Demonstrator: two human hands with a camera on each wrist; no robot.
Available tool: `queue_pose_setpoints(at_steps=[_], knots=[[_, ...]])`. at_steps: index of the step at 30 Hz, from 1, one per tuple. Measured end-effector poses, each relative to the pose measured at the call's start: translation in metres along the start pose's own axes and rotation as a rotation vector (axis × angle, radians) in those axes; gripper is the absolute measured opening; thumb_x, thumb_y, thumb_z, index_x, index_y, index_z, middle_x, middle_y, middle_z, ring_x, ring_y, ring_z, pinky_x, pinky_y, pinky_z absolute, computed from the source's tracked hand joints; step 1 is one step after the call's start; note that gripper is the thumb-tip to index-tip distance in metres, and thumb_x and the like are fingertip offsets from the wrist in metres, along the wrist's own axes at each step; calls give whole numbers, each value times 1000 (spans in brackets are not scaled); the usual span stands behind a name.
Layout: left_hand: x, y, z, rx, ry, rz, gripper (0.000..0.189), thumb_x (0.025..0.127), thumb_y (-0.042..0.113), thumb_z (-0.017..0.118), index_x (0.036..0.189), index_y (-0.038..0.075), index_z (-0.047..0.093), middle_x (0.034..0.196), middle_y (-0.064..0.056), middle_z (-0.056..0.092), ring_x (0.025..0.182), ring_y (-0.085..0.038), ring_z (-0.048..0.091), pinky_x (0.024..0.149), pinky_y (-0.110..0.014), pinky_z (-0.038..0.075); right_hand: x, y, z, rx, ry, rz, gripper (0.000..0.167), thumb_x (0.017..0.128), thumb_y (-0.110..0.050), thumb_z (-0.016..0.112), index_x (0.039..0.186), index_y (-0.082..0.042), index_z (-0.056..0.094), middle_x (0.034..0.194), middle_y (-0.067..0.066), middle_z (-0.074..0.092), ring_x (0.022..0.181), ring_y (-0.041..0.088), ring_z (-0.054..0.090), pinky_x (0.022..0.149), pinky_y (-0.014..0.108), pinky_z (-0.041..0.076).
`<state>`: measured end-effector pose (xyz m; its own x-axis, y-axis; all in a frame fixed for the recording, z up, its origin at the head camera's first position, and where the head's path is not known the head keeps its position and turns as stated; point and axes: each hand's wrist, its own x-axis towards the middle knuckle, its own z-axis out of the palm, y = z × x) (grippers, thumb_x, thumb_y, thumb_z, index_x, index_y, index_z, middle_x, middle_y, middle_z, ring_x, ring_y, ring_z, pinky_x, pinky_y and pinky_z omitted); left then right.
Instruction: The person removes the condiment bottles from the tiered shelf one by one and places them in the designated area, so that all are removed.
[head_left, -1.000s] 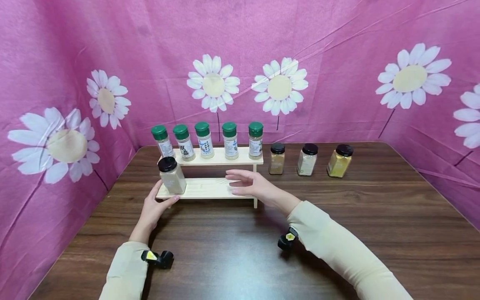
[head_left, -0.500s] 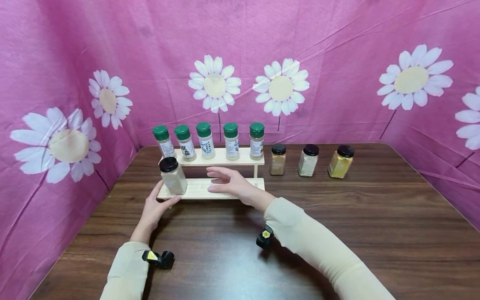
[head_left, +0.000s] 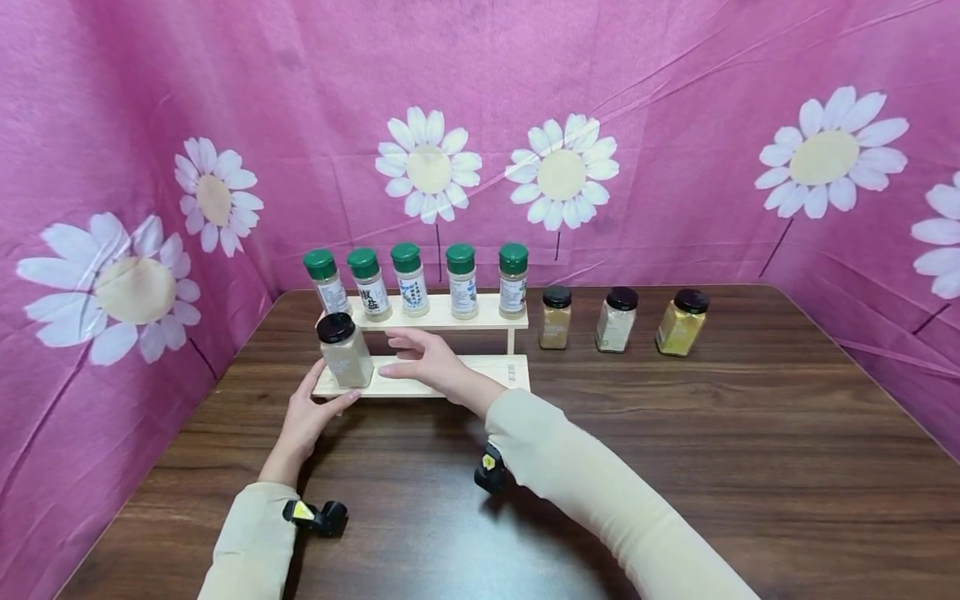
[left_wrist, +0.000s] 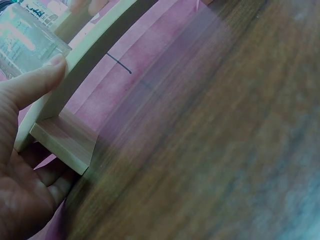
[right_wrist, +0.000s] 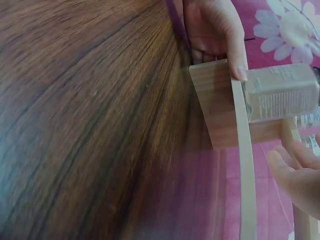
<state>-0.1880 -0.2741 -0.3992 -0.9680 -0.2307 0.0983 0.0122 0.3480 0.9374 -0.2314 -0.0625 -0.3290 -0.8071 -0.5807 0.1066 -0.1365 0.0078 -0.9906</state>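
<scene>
A two-tier wooden spice rack (head_left: pixel 487 365) stands on the table. My left hand (head_left: pixel 303 423) grips the left end of its lower shelf, the thumb on the front edge and the fingers round the side, as the left wrist view shows by the wooden leg (left_wrist: pixel 67 142). On that shelf's left end a square spice jar (head_left: pixel 349 363) with a black lid and pale powder stands upright. Just right of the jar, my right hand (head_left: pixel 429 364) hovers over the lower shelf, fingers loosely bent and holding nothing. A gap separates its fingertips from the jar (right_wrist: pixel 282 92) in the right wrist view.
Several green-capped shakers (head_left: pixel 462 283) line the upper shelf. Right of the rack, a brown-powder jar (head_left: pixel 555 321), a pale jar (head_left: pixel 617 323) and a yellow jar (head_left: pixel 680 325), all black-lidded, stand on the wooden table (head_left: pixel 712 433). A pink flowered cloth (head_left: pixel 660 225) hangs behind.
My right hand has moved left along the lower shelf, from its right end to near the black-lidded jar. The left hand, rack and jars have stayed put.
</scene>
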Motion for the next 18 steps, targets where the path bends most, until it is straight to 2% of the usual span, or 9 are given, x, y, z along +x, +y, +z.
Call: queue_pose_setpoints(at_steps=[2,9,18], knots=[[0,0,0,-2,2,3,81,70,16,72,136,10,25,136,-19,23,123,-28,16,98,-42,12,7,8,3,-3,13,-11,54,75,-7,66,125,-7,45,120,11,47,108,28,44,84,25,39],[-1,0,-1,14,2,3,80,71,17,72,136,11,25,136,-18,23,123,-28,17,98,-43,13,16,12,16,-6,61,-11,55,74,-7,67,124,-5,45,120,13,47,108,33,43,83,26,39],[-1,1,-1,12,-10,7,80,71,19,71,136,12,25,136,-17,23,123,-27,16,98,-44,12,25,15,28,-7,90,1,57,72,-6,69,124,-3,45,118,13,49,106,27,45,84,24,38]])
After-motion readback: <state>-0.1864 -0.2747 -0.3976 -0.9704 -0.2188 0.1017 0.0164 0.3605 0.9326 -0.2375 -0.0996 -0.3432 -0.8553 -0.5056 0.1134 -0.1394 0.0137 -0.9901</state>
